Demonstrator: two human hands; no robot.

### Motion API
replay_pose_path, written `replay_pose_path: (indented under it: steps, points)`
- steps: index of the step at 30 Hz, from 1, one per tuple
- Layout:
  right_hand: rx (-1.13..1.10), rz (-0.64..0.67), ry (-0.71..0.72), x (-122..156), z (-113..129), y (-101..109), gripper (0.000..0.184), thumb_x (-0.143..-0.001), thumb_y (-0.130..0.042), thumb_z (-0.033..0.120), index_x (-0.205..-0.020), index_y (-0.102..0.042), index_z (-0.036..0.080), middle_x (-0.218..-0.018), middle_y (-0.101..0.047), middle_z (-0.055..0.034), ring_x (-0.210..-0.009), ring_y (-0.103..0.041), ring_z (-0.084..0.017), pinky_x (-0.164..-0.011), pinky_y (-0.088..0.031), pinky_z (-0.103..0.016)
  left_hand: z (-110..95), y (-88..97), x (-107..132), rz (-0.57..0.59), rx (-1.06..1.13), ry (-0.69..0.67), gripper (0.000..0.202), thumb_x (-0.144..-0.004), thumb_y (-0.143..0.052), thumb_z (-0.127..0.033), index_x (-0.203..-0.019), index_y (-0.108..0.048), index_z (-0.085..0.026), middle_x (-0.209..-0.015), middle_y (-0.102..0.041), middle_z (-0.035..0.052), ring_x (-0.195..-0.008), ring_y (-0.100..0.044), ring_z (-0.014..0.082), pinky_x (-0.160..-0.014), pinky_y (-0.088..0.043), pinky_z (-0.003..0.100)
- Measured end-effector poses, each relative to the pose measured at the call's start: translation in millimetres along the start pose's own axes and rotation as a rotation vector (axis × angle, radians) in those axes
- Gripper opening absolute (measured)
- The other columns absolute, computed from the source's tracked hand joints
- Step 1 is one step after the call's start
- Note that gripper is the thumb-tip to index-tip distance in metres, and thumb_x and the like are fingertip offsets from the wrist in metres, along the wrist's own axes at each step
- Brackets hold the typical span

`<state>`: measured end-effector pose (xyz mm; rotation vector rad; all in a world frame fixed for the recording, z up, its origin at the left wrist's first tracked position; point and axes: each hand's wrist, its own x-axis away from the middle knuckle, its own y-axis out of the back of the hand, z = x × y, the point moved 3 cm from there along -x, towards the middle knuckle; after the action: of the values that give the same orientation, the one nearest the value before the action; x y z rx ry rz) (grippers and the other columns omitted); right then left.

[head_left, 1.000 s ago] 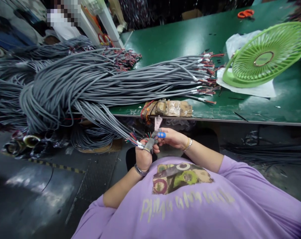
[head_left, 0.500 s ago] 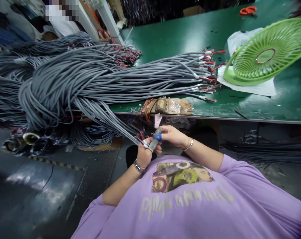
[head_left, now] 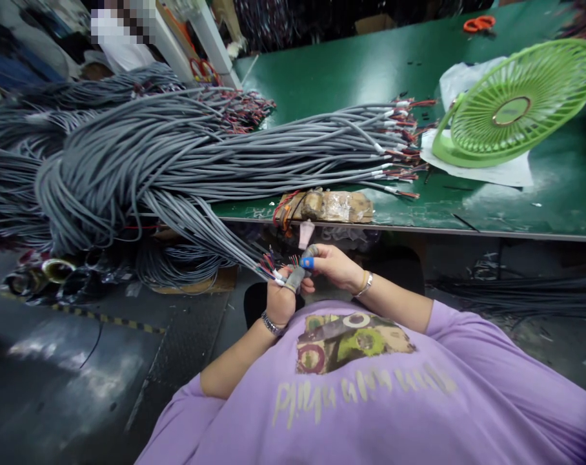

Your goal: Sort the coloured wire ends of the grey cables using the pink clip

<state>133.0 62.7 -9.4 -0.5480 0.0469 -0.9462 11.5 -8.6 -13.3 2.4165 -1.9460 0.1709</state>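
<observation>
Below the table edge, my left hand (head_left: 281,301) is closed around the end of a bundle of grey cables (head_left: 235,242), a grey cover on its thumb. White sleeves and fanned-out thin coloured wires (head_left: 268,263) show at the cable ends beside it. My right hand (head_left: 339,266) meets it from the right, thumb and index finger pinched at the thin wires. A blue band wraps the right thumb and a grey cover sits on the index finger. The exact wire between the fingertips is hidden.
A large pile of grey cables (head_left: 177,148) lies across the green table (head_left: 341,71). A green fan (head_left: 510,110) stands at right on white paper, orange-handled scissors (head_left: 479,24) behind. A taped wooden block (head_left: 341,206) sits on the front edge. Black cables (head_left: 515,297) lie lower right.
Both hands stay together at the cable ends. The wires and the fingers have shifted slightly, with the right thumb's blue band turned more into view. The view has moved a little.
</observation>
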Motion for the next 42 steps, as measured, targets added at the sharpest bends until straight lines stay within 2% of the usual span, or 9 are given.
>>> replay_pose_path:
  steps: [6, 9, 13, 18, 23, 28, 34, 39, 42]
  points:
    - [0.002, 0.078, 0.018, 2, 3, -4, 0.033, -0.063, -0.081, 0.037, -0.069, -0.058, 0.014, -0.052, -0.059, 0.0028, -0.046, -0.051, -0.009, -0.05, -0.039, -0.023, -2, -1.3, -3, 0.194, -0.024, 0.099, 0.03, -0.079, -0.069, -0.044, -0.076, -0.065, -0.014, -0.059, -0.069, 0.0029, -0.047, -0.064, 0.0148, -0.048, -0.053, 0.025]
    - [0.054, 0.081, 0.045, 4, 7, -5, 0.034, -0.062, -0.082, 0.038, -0.068, -0.058, 0.014, -0.054, -0.06, 0.0029, -0.047, -0.052, -0.009, -0.051, -0.042, -0.023, -2, -1.7, -4, 0.236, -0.032, 0.145, 0.032, -0.079, -0.068, -0.044, -0.071, -0.064, -0.013, -0.057, -0.068, 0.0035, -0.045, -0.064, 0.0146, -0.047, -0.053, 0.024]
    - [0.022, 0.05, 0.056, 4, 7, -9, 0.033, -0.067, -0.077, 0.04, -0.068, -0.054, 0.017, -0.048, -0.055, 0.0049, -0.042, -0.048, -0.009, -0.047, -0.038, -0.023, -2, -3.3, -5, 0.165, 0.031, 0.121, 0.034, -0.079, -0.068, -0.046, -0.073, -0.065, -0.013, -0.059, -0.069, 0.0046, -0.047, -0.065, 0.0155, -0.046, -0.053, 0.024]
    - [-0.032, -0.124, 0.089, 1, 3, 2, 0.03, -0.064, -0.079, 0.037, -0.068, -0.058, 0.016, -0.06, -0.055, 0.0033, -0.052, -0.045, -0.007, -0.051, -0.037, -0.021, -4, -3.2, -5, 0.009, 0.104, 0.087, 0.034, -0.078, -0.068, -0.047, -0.073, -0.065, -0.013, -0.059, -0.069, 0.0042, -0.047, -0.065, 0.0149, -0.047, -0.053, 0.025]
    - [-0.094, -0.03, -0.056, 3, -5, 11, 0.045, -0.064, -0.077, 0.054, -0.076, -0.059, 0.015, -0.068, -0.058, 0.0011, -0.055, -0.047, -0.008, -0.051, -0.042, -0.022, -3, -1.8, -6, -0.1, 0.135, 0.06, 0.036, -0.075, -0.07, -0.049, -0.075, -0.065, -0.014, -0.058, -0.068, 0.0029, -0.049, -0.066, 0.0151, -0.048, -0.053, 0.024]
    - [0.023, -0.001, 0.037, 8, -4, 1, 0.044, -0.065, -0.079, 0.051, -0.079, -0.057, 0.015, -0.06, -0.056, 0.0029, -0.053, -0.047, -0.008, -0.051, -0.034, -0.022, 1, -2.6, -6, -0.092, 0.093, 0.036, 0.037, -0.078, -0.068, -0.05, -0.069, -0.063, -0.014, -0.058, -0.068, 0.0034, -0.049, -0.066, 0.0153, -0.047, -0.052, 0.024]
    - [-0.018, -0.013, 0.071, 5, -3, -6, 0.043, -0.065, -0.079, 0.05, -0.072, -0.054, 0.017, -0.051, -0.05, 0.0054, -0.046, -0.043, -0.008, -0.048, -0.032, -0.023, 5, -4.5, -6, 0.048, 0.005, 0.074, 0.035, -0.079, -0.068, -0.047, -0.069, -0.064, -0.014, -0.059, -0.069, 0.0043, -0.049, -0.065, 0.0151, -0.048, -0.052, 0.024]
    - [0.028, -0.058, 0.074, 2, -1, -1, 0.044, -0.058, -0.083, 0.05, -0.068, -0.059, 0.015, -0.057, -0.056, 0.0021, -0.051, -0.044, -0.008, -0.05, -0.034, -0.023, 3, -3.6, -6, -0.091, 0.096, 0.026, 0.035, -0.076, -0.069, -0.048, -0.069, -0.063, -0.015, -0.057, -0.068, 0.0027, -0.047, -0.064, 0.0145, -0.047, -0.052, 0.024]
    - [0.03, -0.093, 0.06, 0, -2, 3, 0.044, -0.055, -0.085, 0.049, -0.065, -0.059, 0.015, -0.058, -0.055, 0.0023, -0.051, -0.042, -0.007, -0.049, -0.034, -0.022, 0, -4.5, -6, -0.124, 0.146, 0.026, 0.035, -0.074, -0.07, -0.048, -0.069, -0.062, -0.015, -0.056, -0.066, 0.0018, -0.046, -0.064, 0.0142, -0.048, -0.052, 0.024]
